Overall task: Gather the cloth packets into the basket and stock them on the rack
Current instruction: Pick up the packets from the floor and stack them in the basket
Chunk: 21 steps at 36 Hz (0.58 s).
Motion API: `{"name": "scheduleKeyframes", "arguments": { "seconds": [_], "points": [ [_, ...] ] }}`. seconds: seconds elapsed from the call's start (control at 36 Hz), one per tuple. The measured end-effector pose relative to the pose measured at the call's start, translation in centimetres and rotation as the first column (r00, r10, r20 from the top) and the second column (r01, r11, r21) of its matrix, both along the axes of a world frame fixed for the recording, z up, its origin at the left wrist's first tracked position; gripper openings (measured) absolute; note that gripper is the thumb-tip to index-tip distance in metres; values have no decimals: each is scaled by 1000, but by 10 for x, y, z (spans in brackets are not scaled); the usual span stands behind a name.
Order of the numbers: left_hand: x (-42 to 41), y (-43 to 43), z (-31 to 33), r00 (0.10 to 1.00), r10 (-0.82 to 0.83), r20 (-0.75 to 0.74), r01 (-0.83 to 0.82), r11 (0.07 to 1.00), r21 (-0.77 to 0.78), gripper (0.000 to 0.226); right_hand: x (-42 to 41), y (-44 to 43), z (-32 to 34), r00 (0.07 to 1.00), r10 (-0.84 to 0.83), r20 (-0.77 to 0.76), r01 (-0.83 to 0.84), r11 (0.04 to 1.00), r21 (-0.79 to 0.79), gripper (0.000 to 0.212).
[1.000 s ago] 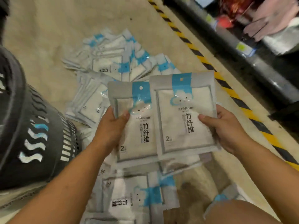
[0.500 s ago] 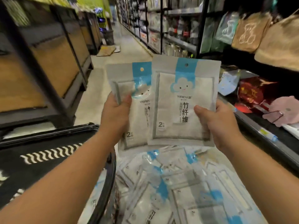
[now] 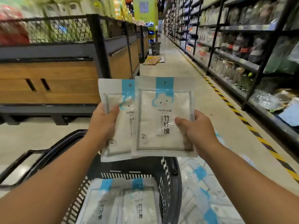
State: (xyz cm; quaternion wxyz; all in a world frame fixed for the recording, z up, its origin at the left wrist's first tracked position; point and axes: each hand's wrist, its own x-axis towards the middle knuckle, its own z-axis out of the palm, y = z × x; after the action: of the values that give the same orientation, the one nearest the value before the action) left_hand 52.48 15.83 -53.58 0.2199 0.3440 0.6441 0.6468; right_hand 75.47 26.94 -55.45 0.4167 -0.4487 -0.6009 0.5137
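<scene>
We hold two bamboo-fibre cloth packets over the far rim of the black basket. The grip of the left hand pinches the left packet by its side edge, and the right hand pinches the overlapping right packet the same way. Both look light, floppy and slick-filmed, so we judge a mid-edge pinch steadiest. Gathered packets lie in the basket, and loose packets lie on the floor beside it.

White packets with a blue band and a cloud face are seen; the basket is black; the floor stripe is yellow-and-black.
</scene>
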Motion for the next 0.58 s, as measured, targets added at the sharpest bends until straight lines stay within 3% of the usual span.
{"name": "scheduleKeyframes", "arguments": {
  "seconds": [0.11,0.22,0.39,0.53,0.58],
  "points": [
    [-42,-20,-25,999,42,21,-40,992,-120,10,-43,-7,-23,990,82,116,-72,994,-85,17],
    [-85,-40,-59,996,61,63,-45,972,-232,21,-79,-11,-58,967,180,177,-133,959,-250,17],
    [-122,-61,-118,991,36,129,13,932,-362,12,-115,-14,-117,922,293,254,-147,871,-469,36],
    [-140,-78,-150,974,3,224,97,896,-434,24,-129,-18,-147,880,354,318,-128,820,-557,52],
    [-144,-85,-161,963,-54,263,182,852,-491,27,-133,-22,-153,815,425,394,-132,798,-588,59]
  ]
}}
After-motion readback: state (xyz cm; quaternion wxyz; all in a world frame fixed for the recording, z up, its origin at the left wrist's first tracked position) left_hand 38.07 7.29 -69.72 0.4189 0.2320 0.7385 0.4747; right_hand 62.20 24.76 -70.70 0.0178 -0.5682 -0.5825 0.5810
